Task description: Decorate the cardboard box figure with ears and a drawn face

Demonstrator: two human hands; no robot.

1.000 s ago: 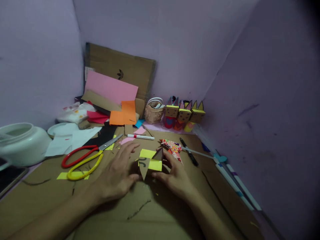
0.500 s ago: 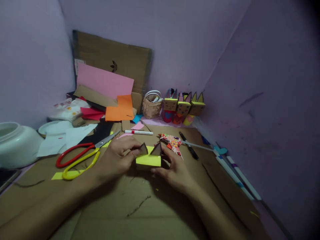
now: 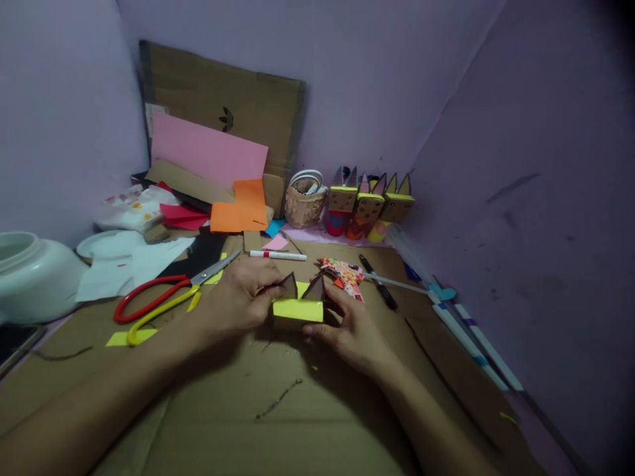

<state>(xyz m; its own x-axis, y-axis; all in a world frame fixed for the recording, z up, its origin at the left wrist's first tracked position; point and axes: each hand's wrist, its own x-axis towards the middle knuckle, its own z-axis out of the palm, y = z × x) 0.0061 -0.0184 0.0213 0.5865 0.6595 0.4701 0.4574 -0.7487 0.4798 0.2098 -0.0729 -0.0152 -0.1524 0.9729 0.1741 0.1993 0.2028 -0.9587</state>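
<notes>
A small cardboard animal head [image 3: 298,310], yellow on top with two dark pointed ears, is held between my two hands above the cardboard sheet. My left hand [image 3: 249,291] pinches the ear on the left between thumb and fingers. On the other side, my right hand [image 3: 350,325] grips the head, thumb at its lower front and fingers behind the ear on the right. Scissors [image 3: 166,291] with red and yellow handles lie left of my left hand. Beyond my right hand rests a glue gun [image 3: 342,272] wrapped in floral material.
Cardboard [image 3: 233,436] covers the work surface. A white marker [image 3: 278,255] and a black marker [image 3: 378,283] lie behind the hands. Several finished animal figures [image 3: 370,206] and a small basket [image 3: 304,201] stand at the back. A white pot [image 3: 40,281] is at left; coloured paper [image 3: 208,149] leans behind.
The view has tilted down slightly, so the surroundings sit a little differently in the picture. Both hands keep their hold on the cardboard head, with hardly any movement.
</notes>
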